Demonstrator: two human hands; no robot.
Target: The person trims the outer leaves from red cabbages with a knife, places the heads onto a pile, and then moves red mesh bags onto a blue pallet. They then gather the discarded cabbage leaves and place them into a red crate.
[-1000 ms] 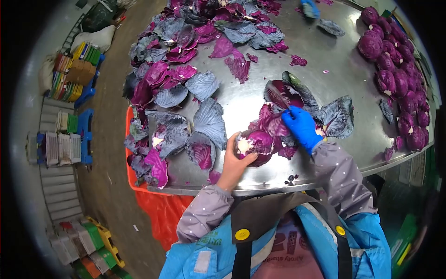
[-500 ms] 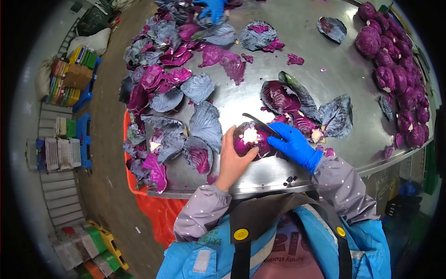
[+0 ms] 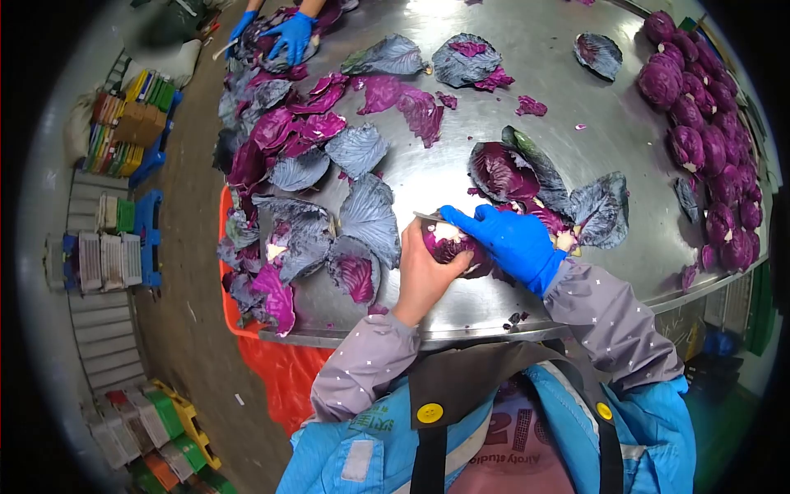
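Observation:
My bare left hand (image 3: 424,276) grips a red cabbage head (image 3: 451,244) near the front edge of the steel table (image 3: 485,156). My right hand (image 3: 508,240), in a blue glove, holds a knife (image 3: 429,218) whose blade lies across the top of that cabbage at its pale stem end. Just behind my right hand lie cut-off outer leaves (image 3: 539,181), dark purple and grey-green.
Loose cabbage leaves (image 3: 321,189) cover the table's left side. A row of trimmed cabbage heads (image 3: 708,140) lines the right rim. Another person's blue-gloved hands (image 3: 284,33) work at the far left. An orange bin (image 3: 280,362) stands below the table; stacked crates (image 3: 123,247) line the floor.
My right hand has brought the knife from the leaves behind onto the cabbage's stem end. The other person's gloved hands have moved left along the far side.

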